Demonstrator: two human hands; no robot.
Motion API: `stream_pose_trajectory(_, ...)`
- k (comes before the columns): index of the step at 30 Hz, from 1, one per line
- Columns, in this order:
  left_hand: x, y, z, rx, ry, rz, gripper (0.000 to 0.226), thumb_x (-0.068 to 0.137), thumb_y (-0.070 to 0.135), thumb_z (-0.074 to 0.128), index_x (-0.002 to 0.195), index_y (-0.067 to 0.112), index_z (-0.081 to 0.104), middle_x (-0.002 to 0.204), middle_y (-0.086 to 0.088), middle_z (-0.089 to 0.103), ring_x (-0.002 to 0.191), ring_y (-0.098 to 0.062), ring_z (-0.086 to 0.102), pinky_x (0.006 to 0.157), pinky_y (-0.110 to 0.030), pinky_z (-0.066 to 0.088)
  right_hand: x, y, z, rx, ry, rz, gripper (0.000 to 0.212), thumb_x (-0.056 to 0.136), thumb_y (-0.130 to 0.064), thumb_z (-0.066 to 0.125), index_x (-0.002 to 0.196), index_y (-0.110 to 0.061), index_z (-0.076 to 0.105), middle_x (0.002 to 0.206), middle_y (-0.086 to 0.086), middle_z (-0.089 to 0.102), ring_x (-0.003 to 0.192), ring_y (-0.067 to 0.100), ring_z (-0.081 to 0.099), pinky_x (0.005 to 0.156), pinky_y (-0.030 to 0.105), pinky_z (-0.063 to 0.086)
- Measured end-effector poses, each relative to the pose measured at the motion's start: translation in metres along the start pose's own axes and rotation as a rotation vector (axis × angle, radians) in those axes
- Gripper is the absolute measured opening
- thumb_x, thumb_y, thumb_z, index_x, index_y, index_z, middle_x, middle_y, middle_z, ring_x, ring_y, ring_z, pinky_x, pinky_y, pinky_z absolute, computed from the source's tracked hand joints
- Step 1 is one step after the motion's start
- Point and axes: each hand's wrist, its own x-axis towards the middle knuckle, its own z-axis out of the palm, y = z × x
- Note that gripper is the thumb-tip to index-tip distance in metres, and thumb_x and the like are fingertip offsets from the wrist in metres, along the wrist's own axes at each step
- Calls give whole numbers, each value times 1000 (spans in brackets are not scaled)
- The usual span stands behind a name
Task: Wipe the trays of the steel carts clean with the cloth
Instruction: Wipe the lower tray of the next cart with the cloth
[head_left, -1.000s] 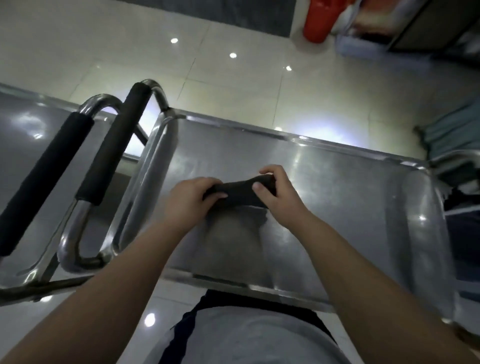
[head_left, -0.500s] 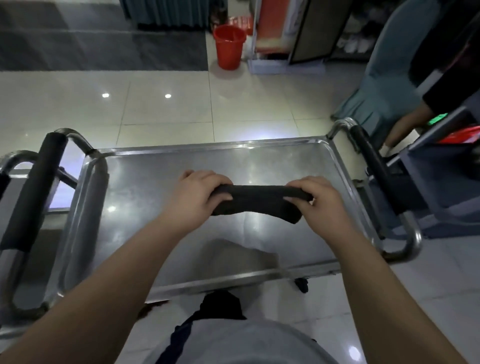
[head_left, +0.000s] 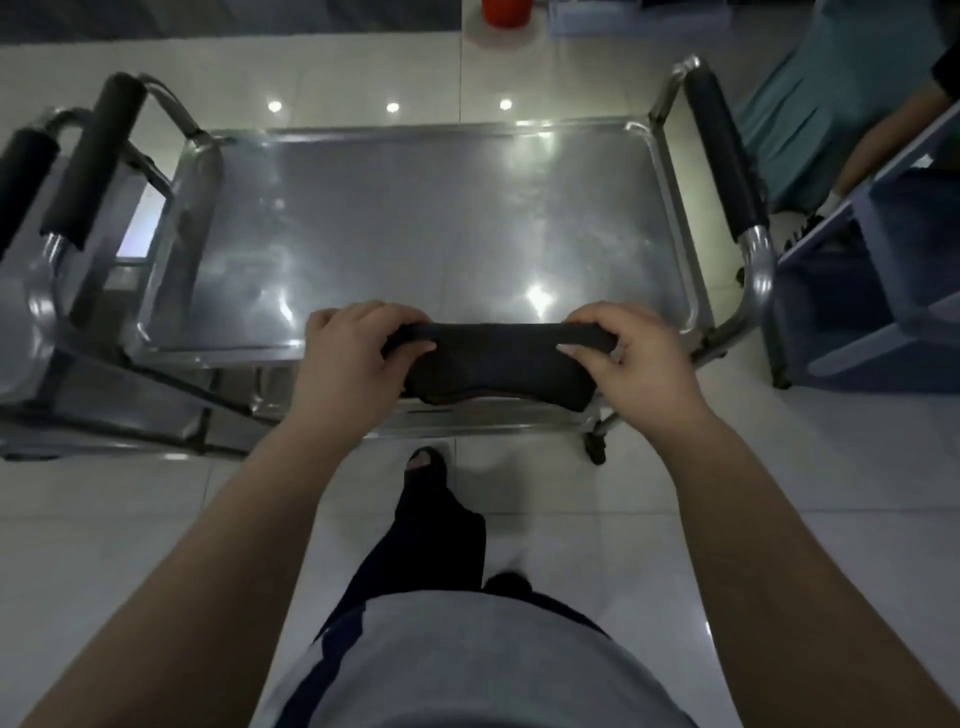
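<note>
Black and folded into a thick band, the cloth (head_left: 498, 358) is sagging between your left hand (head_left: 353, 358) and right hand (head_left: 631, 353), both closed around its ends, above the steel tray's (head_left: 441, 218) near edge.

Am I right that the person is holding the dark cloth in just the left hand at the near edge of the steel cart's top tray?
Not quite. The head view shows both hands on the dark cloth: the left hand grips one end and the right hand grips the other, stretching it between them. The rest holds: the cloth is at the near edge of the steel cart's top tray.
</note>
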Motion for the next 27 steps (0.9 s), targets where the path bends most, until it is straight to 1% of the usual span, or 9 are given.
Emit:
stream_pose_trajectory(2, -27, 5, 8, -3, -50, -30, 15, 87, 24, 69, 102, 21, 70, 94, 5, 69, 88, -22, 63, 89, -47, 45, -28, 6, 4, -12, -1, -2, 18, 82, -28, 67, 96, -19, 70, 88, -10, 61, 92, 11, 51, 80, 29, 41)
stream_pose_trajectory(5, -63, 7, 22, 42, -91, -61, 17, 84, 21, 73, 101, 22, 70, 93, 4, 69, 89, -25, 63, 86, -36, 34, -61, 16, 14, -44, -62, -1, 12, 82, -18, 72, 93, -14, 71, 87, -8, 59, 89, 15, 50, 76, 29, 39)
stream_pose_trajectory(10, -102, -1, 52, 63, -246, -145, 21, 90, 25, 66, 111, 27, 67, 104, 7, 69, 99, -20, 62, 99, -42, 32, -98, 28, 40, -86, -117, 80, 8, 83, -13, 72, 90, -15, 70, 86, -5, 63, 86, 16, 53, 75, 26, 36)
stream_pose_trajectory(13, -114, -12, 64, 55, -282, -164, 28, 91, 23, 65, 120, 26, 66, 111, 2, 69, 104, -23, 61, 101, -47, 34, -114, 28, 61, -79, -134, 193, 10, 84, -14, 70, 93, -18, 69, 89, -6, 63, 85, 8, 48, 77, 20, 34)
stream_pose_trajectory(15, -115, -26, 74, 53, -321, -190, 30, 93, 24, 62, 122, 26, 65, 114, 2, 67, 109, -23, 58, 101, -45, 32, -121, 32, 79, -57, -151, 251, 12, 85, -14, 68, 96, -19, 69, 92, -6, 62, 85, 3, 44, 78, 14, 33)
stream_pose_trajectory(18, -116, -60, 100, 66, -419, -195, 22, 95, 26, 57, 114, 30, 66, 109, 8, 66, 107, -18, 56, 94, -38, 30, -125, 44, 116, -36, -184, 320, 14, 87, -10, 66, 98, -20, 68, 94, -4, 62, 91, 11, 48, 83, 25, 40)
stream_pose_trajectory(20, -112, -90, 126, 51, -461, -206, 19, 95, 27, 58, 110, 30, 67, 105, 8, 65, 105, -18, 56, 92, -38, 34, -125, 61, 148, -16, -184, 358, 18, 87, -5, 64, 99, -18, 68, 95, -1, 62, 92, 18, 52, 83, 31, 43)
stream_pose_trajectory(23, -105, -134, 178, -4, -451, -190, 19, 94, 26, 60, 110, 24, 68, 104, 2, 68, 101, -23, 60, 92, -42, 44, -126, 100, 202, 32, -143, 388, 20, 88, -3, 61, 104, -12, 67, 99, 3, 63, 95, 20, 54, 85, 31, 43)
stream_pose_trajectory(27, -83, -179, 247, -85, -364, -141, 22, 94, 27, 60, 110, 17, 69, 103, -6, 69, 97, -29, 62, 89, -43, 48, -114, 157, 261, -25, -13, 423, 16, 91, -9, 63, 107, -10, 67, 102, 4, 63, 99, 17, 52, 88, 27, 41)
